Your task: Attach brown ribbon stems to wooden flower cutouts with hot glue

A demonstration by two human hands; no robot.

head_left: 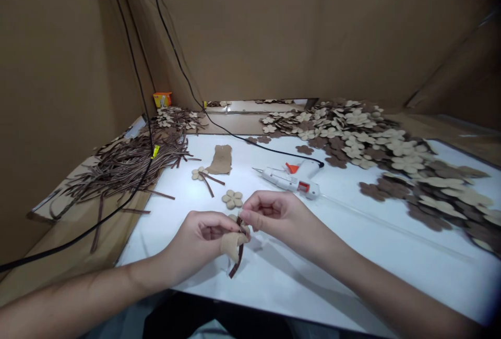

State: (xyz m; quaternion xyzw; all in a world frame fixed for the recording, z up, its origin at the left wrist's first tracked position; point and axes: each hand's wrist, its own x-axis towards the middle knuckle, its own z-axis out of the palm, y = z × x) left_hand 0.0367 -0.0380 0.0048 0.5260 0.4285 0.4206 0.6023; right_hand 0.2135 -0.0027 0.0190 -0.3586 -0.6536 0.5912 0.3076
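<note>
Pinching a dark brown strip (237, 255) between us, our left hand (199, 242) and right hand (270, 214) meet above the white table's (352, 255) near edge, fingers pressed together on a small flower piece at its top. Our left thumb wears a tan wrap (230, 245). Just beyond lie a tan felt flower (232, 199) and a white glue gun (291, 180).

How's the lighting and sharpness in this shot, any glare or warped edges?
Head view: the white table glows bright, nearly washed out around the glue gun; both hands cast soft shadows toward the camera; cardboard walls bow outward from wide-angle distortion; the corners darken, and the flower pile looks slightly soft.
</note>
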